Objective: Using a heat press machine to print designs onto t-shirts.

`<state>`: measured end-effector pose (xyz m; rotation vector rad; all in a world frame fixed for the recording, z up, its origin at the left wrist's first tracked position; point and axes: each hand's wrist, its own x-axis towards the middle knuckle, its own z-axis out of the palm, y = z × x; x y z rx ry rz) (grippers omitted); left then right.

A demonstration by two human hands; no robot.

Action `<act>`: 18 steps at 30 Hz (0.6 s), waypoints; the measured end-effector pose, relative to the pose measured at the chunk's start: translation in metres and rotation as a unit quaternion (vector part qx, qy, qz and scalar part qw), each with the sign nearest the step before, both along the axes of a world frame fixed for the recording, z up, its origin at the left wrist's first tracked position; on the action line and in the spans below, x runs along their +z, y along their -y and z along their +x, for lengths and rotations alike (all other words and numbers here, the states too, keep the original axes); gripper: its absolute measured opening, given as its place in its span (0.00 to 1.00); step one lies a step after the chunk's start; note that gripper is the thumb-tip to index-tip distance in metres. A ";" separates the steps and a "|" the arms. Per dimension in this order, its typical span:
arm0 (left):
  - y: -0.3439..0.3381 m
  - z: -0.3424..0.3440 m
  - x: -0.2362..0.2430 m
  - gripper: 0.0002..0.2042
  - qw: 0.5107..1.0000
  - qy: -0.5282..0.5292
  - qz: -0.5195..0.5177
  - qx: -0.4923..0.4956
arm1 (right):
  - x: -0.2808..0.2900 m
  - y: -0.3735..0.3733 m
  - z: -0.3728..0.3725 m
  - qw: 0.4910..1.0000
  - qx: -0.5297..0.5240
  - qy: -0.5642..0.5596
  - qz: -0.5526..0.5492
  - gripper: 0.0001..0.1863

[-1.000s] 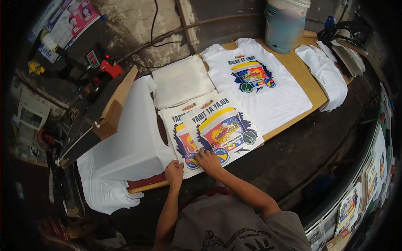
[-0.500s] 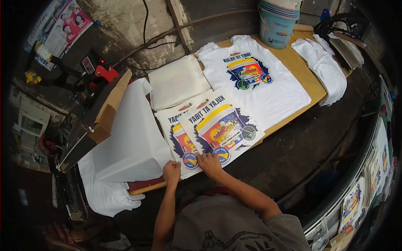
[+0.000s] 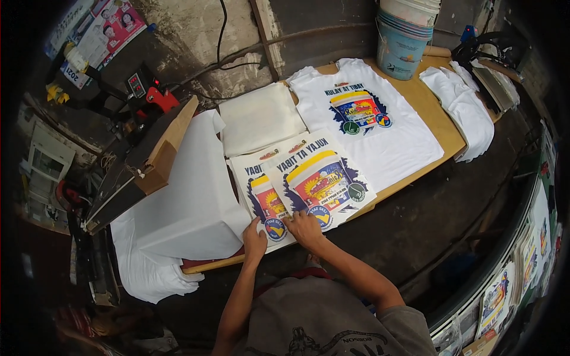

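Observation:
Two overlapping stacks of printed transfer sheets, with mirrored lettering and a paint-bucket picture, lie on the table before me. My right hand (image 3: 304,228) has its fingers curled at the lower left corner of the upper transfer sheet (image 3: 332,160), pinching its edge. At the left border of the lower transfer sheet (image 3: 256,172) is my left hand (image 3: 255,238), fingers drawn together; what they pinch, if anything, is hidden. Behind the sheets lies a pile of blank off-white sheets (image 3: 261,118). A white T-shirt (image 3: 404,139) with the same design, unmirrored, is spread flat to the right.
To the left, a heat press (image 3: 151,163) has its plate raised above white cloth (image 3: 190,196). Stacked buckets (image 3: 404,47) stand at the table's back, near folded white shirts (image 3: 457,113). More printed sheets (image 3: 496,299) sit on a rack at lower right.
Both hands have moved slightly up along the sheets, the left one from a tight fist to a more extended pinch. The whole view has shifted a little; the sheets lie much as before.

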<state>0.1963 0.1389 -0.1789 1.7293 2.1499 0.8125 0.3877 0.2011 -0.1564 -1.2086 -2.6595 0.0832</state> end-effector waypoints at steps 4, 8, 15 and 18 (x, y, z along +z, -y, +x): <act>-0.003 0.011 0.019 0.28 0.996 0.049 -0.072 -0.006 | 0.017 -0.005 0.001 0.999 0.008 0.035 -0.009 0.06; -0.002 0.045 0.061 0.30 0.994 -0.050 -0.082 -0.054 | 0.038 -0.016 0.006 1.000 0.010 0.015 -0.005 0.06; -0.045 0.085 0.045 0.33 0.966 0.213 -0.010 -0.147 | 0.180 -0.067 0.079 0.973 -0.100 -0.208 -0.008 0.11; -0.073 0.104 0.024 0.33 0.853 0.504 -0.116 -0.074 | 0.231 -0.079 0.161 0.891 -0.126 -0.422 -0.111 0.14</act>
